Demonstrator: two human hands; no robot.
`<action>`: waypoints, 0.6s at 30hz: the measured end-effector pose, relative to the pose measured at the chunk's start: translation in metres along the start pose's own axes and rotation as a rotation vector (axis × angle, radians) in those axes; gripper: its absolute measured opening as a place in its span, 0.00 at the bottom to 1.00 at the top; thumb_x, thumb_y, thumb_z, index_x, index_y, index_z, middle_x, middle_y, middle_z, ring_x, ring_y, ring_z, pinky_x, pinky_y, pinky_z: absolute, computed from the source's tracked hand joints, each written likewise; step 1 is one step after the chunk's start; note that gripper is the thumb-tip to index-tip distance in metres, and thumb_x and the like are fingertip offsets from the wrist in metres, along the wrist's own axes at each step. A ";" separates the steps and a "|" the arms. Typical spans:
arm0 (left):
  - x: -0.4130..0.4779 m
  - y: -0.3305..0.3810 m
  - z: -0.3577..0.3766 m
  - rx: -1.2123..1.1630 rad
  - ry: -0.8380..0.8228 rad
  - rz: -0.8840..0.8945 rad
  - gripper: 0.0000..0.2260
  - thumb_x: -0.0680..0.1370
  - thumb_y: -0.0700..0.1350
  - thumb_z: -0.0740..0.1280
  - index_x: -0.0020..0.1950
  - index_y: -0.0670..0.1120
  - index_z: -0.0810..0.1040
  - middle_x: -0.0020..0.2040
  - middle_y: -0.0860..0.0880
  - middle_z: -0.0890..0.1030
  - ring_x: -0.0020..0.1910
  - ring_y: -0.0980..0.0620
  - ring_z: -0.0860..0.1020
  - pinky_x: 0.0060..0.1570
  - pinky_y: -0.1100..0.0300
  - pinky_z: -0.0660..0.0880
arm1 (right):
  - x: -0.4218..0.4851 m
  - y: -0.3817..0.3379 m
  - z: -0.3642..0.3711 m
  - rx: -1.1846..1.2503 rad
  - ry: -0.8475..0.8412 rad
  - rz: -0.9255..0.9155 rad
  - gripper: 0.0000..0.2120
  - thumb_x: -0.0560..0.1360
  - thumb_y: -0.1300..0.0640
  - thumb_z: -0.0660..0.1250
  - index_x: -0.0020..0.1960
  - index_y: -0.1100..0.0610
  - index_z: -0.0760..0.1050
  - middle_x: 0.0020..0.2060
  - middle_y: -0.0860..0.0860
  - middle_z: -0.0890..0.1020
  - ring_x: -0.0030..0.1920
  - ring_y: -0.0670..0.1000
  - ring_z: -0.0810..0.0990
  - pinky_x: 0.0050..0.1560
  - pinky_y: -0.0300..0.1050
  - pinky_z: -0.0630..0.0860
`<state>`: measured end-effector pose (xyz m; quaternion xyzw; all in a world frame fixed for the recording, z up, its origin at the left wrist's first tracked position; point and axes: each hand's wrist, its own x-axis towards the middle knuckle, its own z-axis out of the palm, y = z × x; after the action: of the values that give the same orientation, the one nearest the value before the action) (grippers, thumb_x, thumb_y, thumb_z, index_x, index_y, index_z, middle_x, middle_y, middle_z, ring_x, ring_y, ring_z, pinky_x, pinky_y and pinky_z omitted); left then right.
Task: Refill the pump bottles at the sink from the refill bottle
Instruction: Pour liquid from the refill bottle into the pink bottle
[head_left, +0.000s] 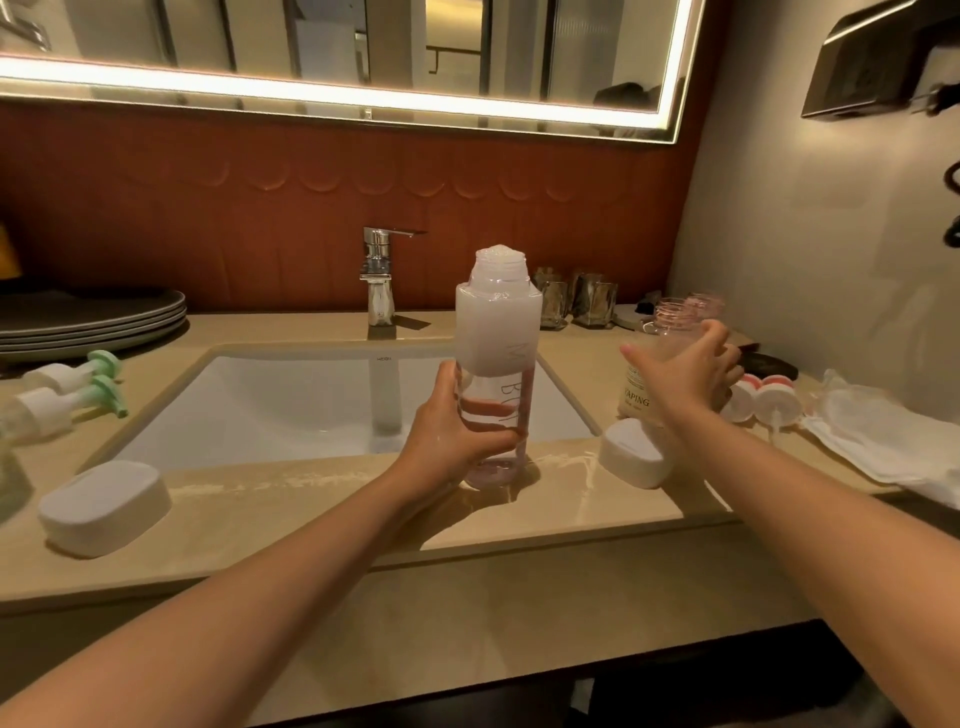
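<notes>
Foam right up to the open neck of the refill bottle (497, 332), which stands on the worktop (571, 499) at the front edge of the sink (291, 405), left hand (457, 431) wrapped round its lower half. Right hand (691, 369) grips an uncapped pump bottle (635, 396) just right of the sink.

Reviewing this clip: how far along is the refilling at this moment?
Done: two pink-collared pump heads lie off on the counter; the small bottle stands open. In hand: the left hand grips the uncapped, foam-topped refill bottle upright; the right hand is at the small bottle, grip unclear. Left, it seems: pouring, refitting pumps; green-topped pumps also lie at the left.
</notes>
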<state>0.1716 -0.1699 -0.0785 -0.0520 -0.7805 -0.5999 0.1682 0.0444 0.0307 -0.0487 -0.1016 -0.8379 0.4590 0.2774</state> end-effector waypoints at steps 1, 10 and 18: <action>0.000 -0.001 0.000 0.000 -0.007 -0.001 0.28 0.69 0.39 0.74 0.61 0.55 0.62 0.52 0.55 0.77 0.54 0.50 0.78 0.50 0.55 0.79 | 0.002 0.003 0.003 0.003 -0.020 0.011 0.42 0.66 0.44 0.74 0.71 0.54 0.56 0.70 0.58 0.64 0.67 0.59 0.63 0.64 0.56 0.65; 0.001 -0.001 -0.001 0.003 -0.017 -0.001 0.28 0.70 0.40 0.74 0.61 0.55 0.62 0.50 0.58 0.76 0.52 0.52 0.78 0.45 0.61 0.78 | 0.006 0.008 0.009 0.023 -0.100 0.037 0.45 0.66 0.51 0.75 0.73 0.50 0.50 0.69 0.59 0.64 0.67 0.61 0.63 0.64 0.62 0.66; 0.002 -0.001 -0.001 0.013 -0.019 -0.013 0.29 0.69 0.40 0.75 0.62 0.56 0.62 0.51 0.56 0.77 0.53 0.52 0.78 0.47 0.60 0.78 | 0.004 -0.010 0.017 0.029 0.009 -0.034 0.45 0.65 0.43 0.75 0.73 0.51 0.53 0.72 0.58 0.61 0.70 0.60 0.60 0.66 0.56 0.63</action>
<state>0.1698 -0.1716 -0.0782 -0.0514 -0.7861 -0.5956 0.1571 0.0322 0.0142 -0.0459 -0.0853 -0.8316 0.4657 0.2903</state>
